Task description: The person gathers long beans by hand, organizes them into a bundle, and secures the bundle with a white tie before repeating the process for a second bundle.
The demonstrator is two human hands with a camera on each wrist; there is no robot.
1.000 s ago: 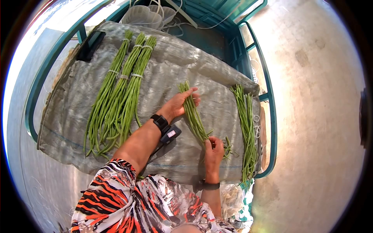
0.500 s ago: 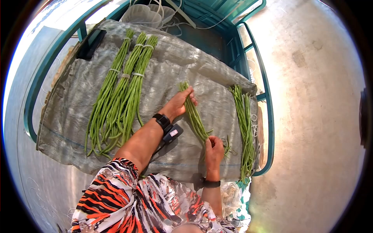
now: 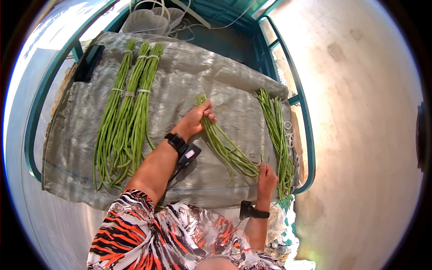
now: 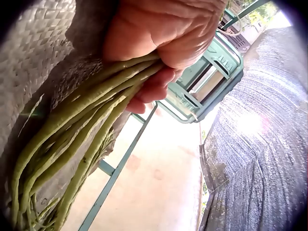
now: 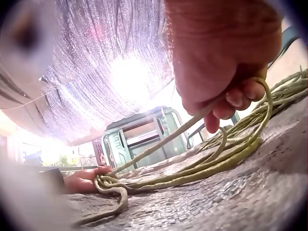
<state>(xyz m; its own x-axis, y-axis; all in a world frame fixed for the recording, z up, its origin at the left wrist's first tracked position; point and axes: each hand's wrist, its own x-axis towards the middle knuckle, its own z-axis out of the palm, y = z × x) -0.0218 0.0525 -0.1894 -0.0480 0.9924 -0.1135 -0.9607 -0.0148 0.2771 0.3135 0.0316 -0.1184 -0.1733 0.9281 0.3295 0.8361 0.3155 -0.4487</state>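
Beans (image 4: 96, 90) run over the sheet (image 3: 180, 83) from the left grip (image 3: 195, 119), curled round their gathered end, towards 4 o'clock, where the right grip (image 3: 267, 180) pinches a strand (image 5: 166, 140). Probably light, bendy, snappable if kinked; best held gently at the gathered end.

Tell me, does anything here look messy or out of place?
Only mildly: the bunch of green beans between the left hand and right hand splays apart toward its lower end, unlike the three bundles bound with pale bands. Nothing looks plainly spilled or damaged.
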